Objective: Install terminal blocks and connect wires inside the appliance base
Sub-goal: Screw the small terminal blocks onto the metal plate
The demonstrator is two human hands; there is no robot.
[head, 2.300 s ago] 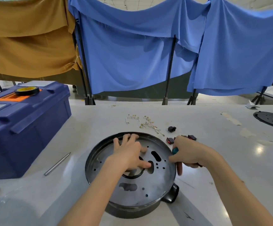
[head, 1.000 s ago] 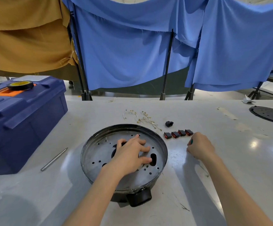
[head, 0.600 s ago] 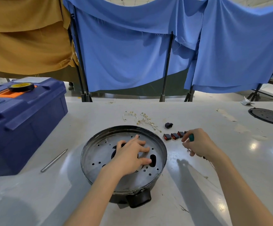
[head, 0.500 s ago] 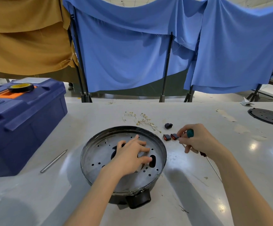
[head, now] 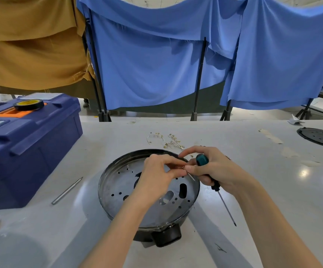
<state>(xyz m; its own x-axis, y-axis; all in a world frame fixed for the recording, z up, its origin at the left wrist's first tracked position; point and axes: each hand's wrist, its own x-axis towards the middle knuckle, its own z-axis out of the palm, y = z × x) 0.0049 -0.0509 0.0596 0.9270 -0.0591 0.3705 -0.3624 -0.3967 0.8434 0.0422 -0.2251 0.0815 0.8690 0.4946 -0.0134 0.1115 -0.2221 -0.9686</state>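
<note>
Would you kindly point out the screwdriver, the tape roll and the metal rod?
screwdriver (head: 202, 159), head view, teal handle end.
tape roll (head: 29, 107), head view, black outer edge.
metal rod (head: 67, 190), head view, mid-shaft.

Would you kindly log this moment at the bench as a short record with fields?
Left hand: pinches thin wire over appliance base
Right hand: grips screwdriver, fingertips also at the wire
Screwdriver shaft: points toward the person
Loose wires: on table behind the base
Toolbox: left, tape roll on top
</note>
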